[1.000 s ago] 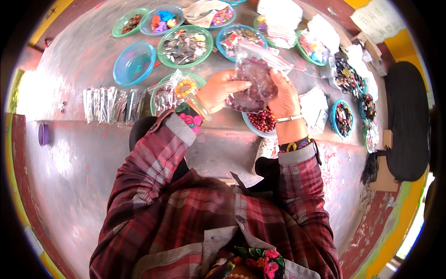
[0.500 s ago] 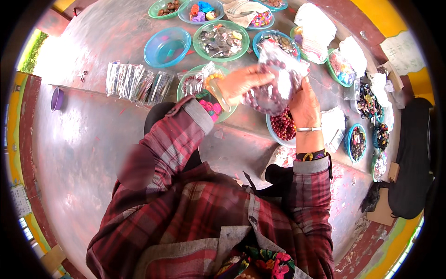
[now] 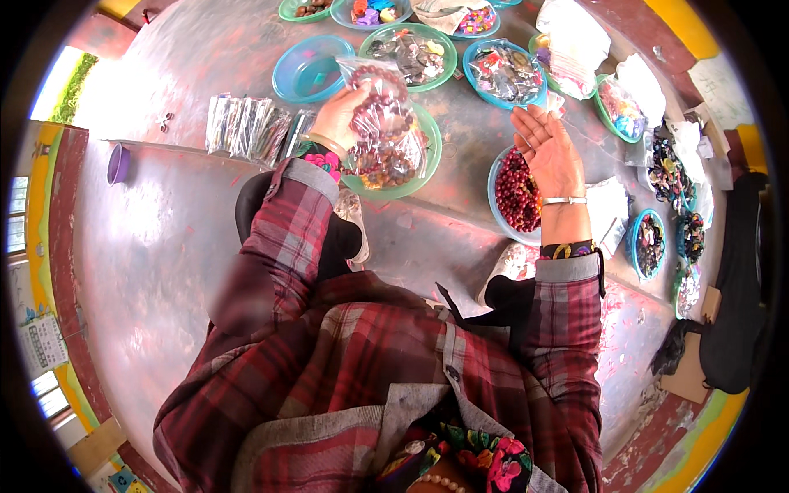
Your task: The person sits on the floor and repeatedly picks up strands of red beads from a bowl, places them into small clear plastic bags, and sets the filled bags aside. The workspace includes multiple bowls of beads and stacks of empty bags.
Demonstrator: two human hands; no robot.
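Note:
My left hand (image 3: 335, 120) grips a clear plastic bag of dark red bead strings (image 3: 383, 100), held over a green basin (image 3: 429, 148). In that basin lie more bagged beads (image 3: 386, 168), partly covered by the raised bag. On the other side, my right hand (image 3: 549, 154) is open, palm turned up and fingers stretched, with nothing in it. Just below and left of it stands a pale blue basin (image 3: 496, 207) filled with dark red beads (image 3: 518, 194). My right wrist and forearm overlap that basin's right side.
Beyond my hands stand a blue basin (image 3: 288, 70), a green basin of small packets (image 3: 450, 59) and another blue basin (image 3: 491, 99). Flat plastic packets (image 3: 245, 123) lie in a row at left. A small purple bowl (image 3: 118, 164) is further left; black-beaded baskets (image 3: 648, 245) are at right.
My left hand has carried the bag of beads leftward, over the green basin. My right hand has let go of the bag and opened. The view has shifted slightly.

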